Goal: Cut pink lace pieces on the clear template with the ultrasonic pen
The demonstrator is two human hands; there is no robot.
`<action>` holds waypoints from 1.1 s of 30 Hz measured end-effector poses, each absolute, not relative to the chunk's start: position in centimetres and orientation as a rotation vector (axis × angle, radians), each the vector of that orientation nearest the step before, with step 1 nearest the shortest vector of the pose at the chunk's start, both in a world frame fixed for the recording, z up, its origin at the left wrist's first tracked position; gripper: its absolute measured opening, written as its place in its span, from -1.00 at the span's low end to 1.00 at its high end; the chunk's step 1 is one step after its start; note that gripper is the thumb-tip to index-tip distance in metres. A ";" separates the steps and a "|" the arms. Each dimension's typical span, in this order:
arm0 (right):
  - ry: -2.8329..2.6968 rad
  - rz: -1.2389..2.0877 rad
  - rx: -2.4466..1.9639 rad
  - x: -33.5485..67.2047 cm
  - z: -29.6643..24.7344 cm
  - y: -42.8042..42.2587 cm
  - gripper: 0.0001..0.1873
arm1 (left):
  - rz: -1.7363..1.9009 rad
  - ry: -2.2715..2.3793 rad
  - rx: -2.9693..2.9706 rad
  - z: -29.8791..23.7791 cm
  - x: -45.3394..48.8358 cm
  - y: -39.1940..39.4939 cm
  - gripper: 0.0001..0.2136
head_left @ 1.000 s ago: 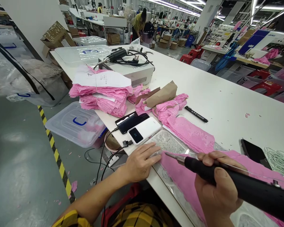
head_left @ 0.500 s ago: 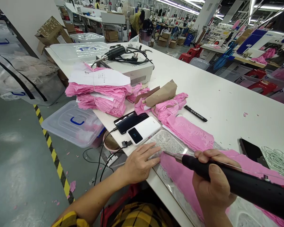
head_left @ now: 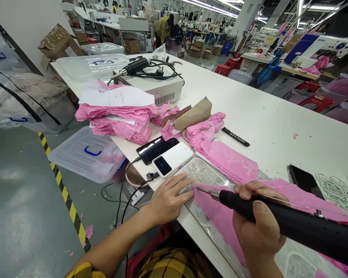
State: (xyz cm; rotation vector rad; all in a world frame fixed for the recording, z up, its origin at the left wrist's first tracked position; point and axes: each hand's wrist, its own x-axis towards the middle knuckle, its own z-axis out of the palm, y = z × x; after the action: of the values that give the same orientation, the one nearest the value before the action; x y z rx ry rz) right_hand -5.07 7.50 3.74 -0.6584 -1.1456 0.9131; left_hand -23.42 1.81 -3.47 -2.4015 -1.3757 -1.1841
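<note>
My left hand (head_left: 171, 197) lies with fingers stretched out on the table's near edge, fingertips beside the end of a pink fabric piece (head_left: 213, 212). My right hand (head_left: 259, 222) is wrapped around a thick black handheld tool with a pointed metal tip (head_left: 295, 221). Its tip is at the pink fabric's left end, close to my left fingers; whether it touches is hard to tell. Under the fabric is a clear plastic template (head_left: 203, 172) with patterned cut-out areas. A stack of pink lace-like pieces (head_left: 229, 160) lies just beyond it.
A white power bank (head_left: 176, 156) and a dark phone (head_left: 152, 150) with cables are left of the template. Bundled pink pieces (head_left: 118, 123) stand by a white box unit (head_left: 165, 90). A black marker (head_left: 236, 136), another phone (head_left: 304, 180) and pale elastic bands (head_left: 336, 193) lie rightward.
The whole view has shifted slightly left. Both hands, the tool and the fabric keep nearly the same places relative to each other.
</note>
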 end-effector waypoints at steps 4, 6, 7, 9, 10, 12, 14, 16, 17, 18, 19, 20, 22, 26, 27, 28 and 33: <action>-1.180 0.915 -0.655 -5.2 3.7 7.4 -0.89 | -1.163 -1.397 -2.418 -3.6 -23.4 1.7 -0.69; -1.195 0.907 -0.660 -5.2 3.8 7.3 -0.89 | -1.152 -1.407 -2.422 -3.6 -23.4 1.7 -0.70; -1.203 0.902 -0.664 -5.2 3.8 7.3 -0.89 | -1.156 -1.410 -2.419 -3.6 -23.4 1.8 -0.70; -1.212 0.893 -0.669 -5.3 3.8 7.3 -0.89 | -1.176 -1.400 -2.411 -3.5 -23.3 1.8 -0.69; -1.211 0.896 -0.670 -5.4 3.8 7.2 -0.89 | -1.183 -1.392 -2.411 -3.5 -23.3 1.8 -0.69; -1.196 0.908 -0.665 -5.4 4.0 7.3 -0.88 | -1.189 -1.379 -2.409 -3.4 -23.4 1.8 -0.67; -1.156 0.911 -0.671 -5.0 4.4 7.4 -0.87 | -1.189 -1.379 -2.410 -3.3 -23.5 1.8 -0.67; -1.080 0.861 -0.711 -4.2 5.1 7.8 -0.88 | -1.212 -1.373 -2.409 -3.1 -23.6 1.8 -0.66; -1.037 0.814 -0.744 -3.6 5.4 8.0 -0.88 | -1.229 -1.363 -2.411 -2.9 -23.7 1.8 -0.66; -0.997 0.760 -0.779 -3.0 5.7 8.3 -0.89 | -1.245 -1.350 -2.415 -2.6 -23.6 1.9 -0.65; -0.962 0.701 -0.810 -2.3 6.0 8.6 -0.90 | -1.257 -1.333 -2.422 -2.4 -23.5 1.9 -0.65; -0.935 0.648 -0.834 -1.6 6.1 8.9 -0.91 | -1.260 -1.315 -2.431 -2.1 -23.4 2.0 -0.65; -0.897 0.584 -0.861 -0.5 6.0 9.3 -0.92 | -1.229 -1.280 -2.467 -1.6 -22.8 2.2 -0.65; -0.887 0.582 -0.868 0.3 4.9 9.7 -0.91 | -1.077 -1.261 -2.571 -1.3 -21.1 3.0 -0.71; -0.895 0.591 -0.872 0.3 4.7 9.7 -0.90 | -1.030 -1.277 -2.590 -1.3 -20.7 3.2 -0.73; -0.904 0.598 -0.878 0.2 4.5 9.8 -0.90 | -0.985 -1.294 -2.605 -1.3 -20.4 3.4 -0.74; -0.911 0.617 -0.832 0.0 4.7 9.9 -0.89 | -0.890 -1.207 -2.661 -0.9 -18.8 4.7 -0.74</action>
State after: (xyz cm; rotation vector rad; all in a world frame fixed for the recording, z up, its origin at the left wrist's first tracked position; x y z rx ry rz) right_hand -0.02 9.94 4.66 -0.8318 -0.9114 0.6170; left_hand -18.75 4.69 -0.92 -2.6609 -1.2074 -0.8904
